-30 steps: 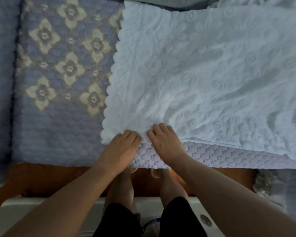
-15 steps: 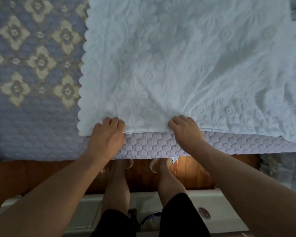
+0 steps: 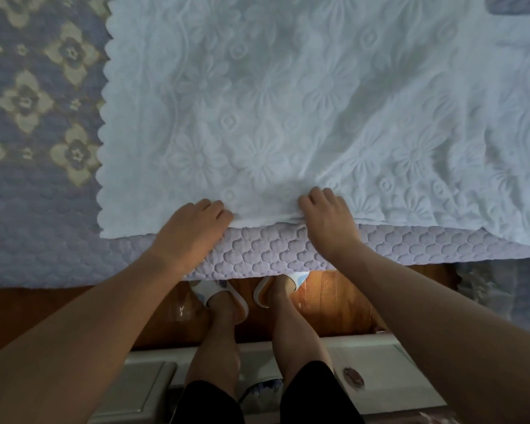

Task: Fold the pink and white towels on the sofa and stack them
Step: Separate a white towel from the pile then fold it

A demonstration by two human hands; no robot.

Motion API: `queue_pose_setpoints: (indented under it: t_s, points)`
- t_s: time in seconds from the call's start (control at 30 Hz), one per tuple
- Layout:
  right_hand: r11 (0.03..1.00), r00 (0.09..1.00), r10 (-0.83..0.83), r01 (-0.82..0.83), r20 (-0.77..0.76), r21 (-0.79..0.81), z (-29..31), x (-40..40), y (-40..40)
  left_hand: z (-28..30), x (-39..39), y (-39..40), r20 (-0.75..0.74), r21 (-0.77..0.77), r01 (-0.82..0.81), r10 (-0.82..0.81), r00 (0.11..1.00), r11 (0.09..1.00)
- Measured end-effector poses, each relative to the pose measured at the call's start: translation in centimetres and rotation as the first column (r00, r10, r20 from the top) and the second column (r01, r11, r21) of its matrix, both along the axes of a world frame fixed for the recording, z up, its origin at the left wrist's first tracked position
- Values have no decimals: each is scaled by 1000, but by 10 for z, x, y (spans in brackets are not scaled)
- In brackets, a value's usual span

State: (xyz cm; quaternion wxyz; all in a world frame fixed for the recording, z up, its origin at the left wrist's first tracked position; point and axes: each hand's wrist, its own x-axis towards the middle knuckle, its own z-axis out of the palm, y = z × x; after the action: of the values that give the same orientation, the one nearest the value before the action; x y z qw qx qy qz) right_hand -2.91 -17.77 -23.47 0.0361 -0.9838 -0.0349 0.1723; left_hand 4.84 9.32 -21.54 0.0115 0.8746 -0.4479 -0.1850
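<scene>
A white towel (image 3: 288, 117) with raised flower patterns and a scalloped left edge lies spread over the sofa seat. My left hand (image 3: 196, 224) and my right hand (image 3: 328, 215) are side by side at its near hem. Each hand's fingers curl onto that hem and grip it. The cloth is slightly bunched between them. No pink towel is plainly in view.
The sofa has a lavender quilted cover (image 3: 288, 249), with a blue and beige flowered section (image 3: 37, 102) to the left of the towel. Below the seat edge are a wooden floor (image 3: 328, 304), my slippered feet (image 3: 218, 298) and a pale cabinet top (image 3: 380, 377).
My hands have spread apart and shifted right along the towel's near hem, away from its left corner. The towel looks flatter and the view has moved closer.
</scene>
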Motion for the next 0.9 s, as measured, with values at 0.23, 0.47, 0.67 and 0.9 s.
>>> queue_pose_setpoints:
  t_s: [0.23, 0.47, 0.67, 0.9]
  points:
    - [995, 995, -92, 91, 24, 47, -1, -15, -32, 4, -2, 8, -37, 132, 35, -30, 999, 991]
    - [998, 999, 30, -30, -11, 60, -6, -21, -48, 13, -23, -40, 17, 32, -8, 8, 1000, 999]
    - [997, 998, 58, -59, 18, 58, -4, -19, -57, -16, -34, -104, -96, -109, -2, -8, 995, 994]
    - [993, 995, 94, -97, 44, 73, -6, -29, -76, -23, -29, -104, -151, -127, -98, 78, 985, 987]
